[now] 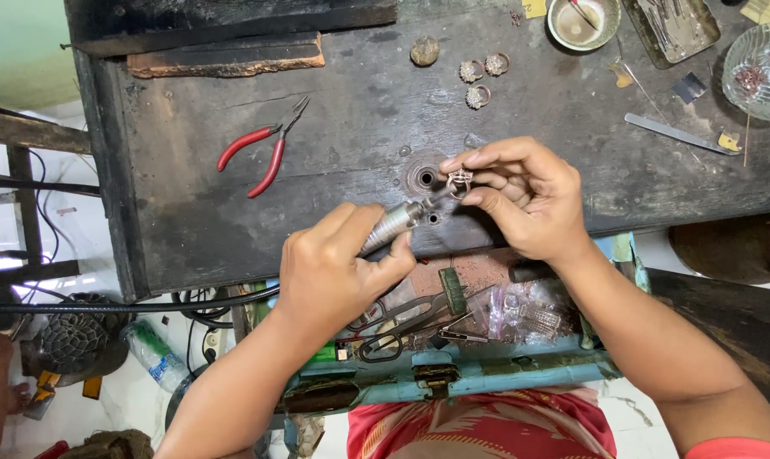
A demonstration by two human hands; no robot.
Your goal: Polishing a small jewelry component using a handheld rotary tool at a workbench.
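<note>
My left hand (334, 268) grips a ribbed metal rotary handpiece (392, 226), its tip pointing up and right. My right hand (521, 197) pinches a small silver ring (459, 181) between thumb and fingertips, just above the edge of the dark wooden workbench (198, 212). The tool's tip meets the ring. Three more ornate rings (483, 76) lie on the bench farther back.
Red-handled pliers (261, 149) lie to the left on the bench. At the back right stand a small bowl (582, 21), a metal tray of tools (674, 30), a glass dish (761, 68) and a flat metal file (678, 134). An open drawer (453, 340) below holds scissors and small bags.
</note>
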